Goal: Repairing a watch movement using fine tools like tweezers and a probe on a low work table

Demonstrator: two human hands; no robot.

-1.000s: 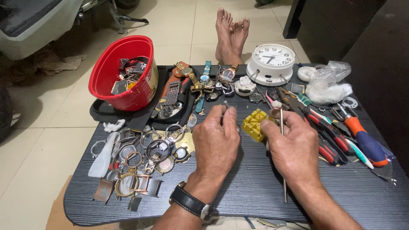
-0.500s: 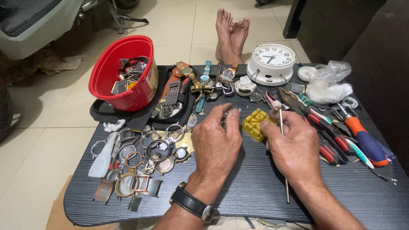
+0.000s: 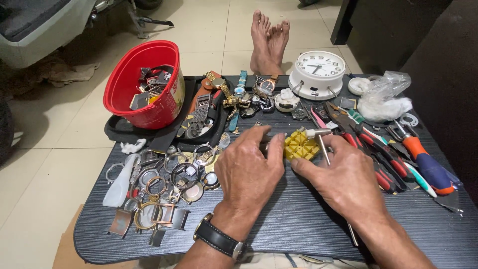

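Counter: dark, cluttered.
Left hand: I curl it loosely, fingertips steadying the block.
Right hand: I grip the small hammer.
Yellow holder block: mid-counter; keep it flat, tap lightly.

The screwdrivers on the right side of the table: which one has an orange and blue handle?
The outermost screwdriver, by the table's right edge; the tools beside it have red or green grips.

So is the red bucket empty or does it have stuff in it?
Not empty. The red bucket holds a heap of small metal watch parts.
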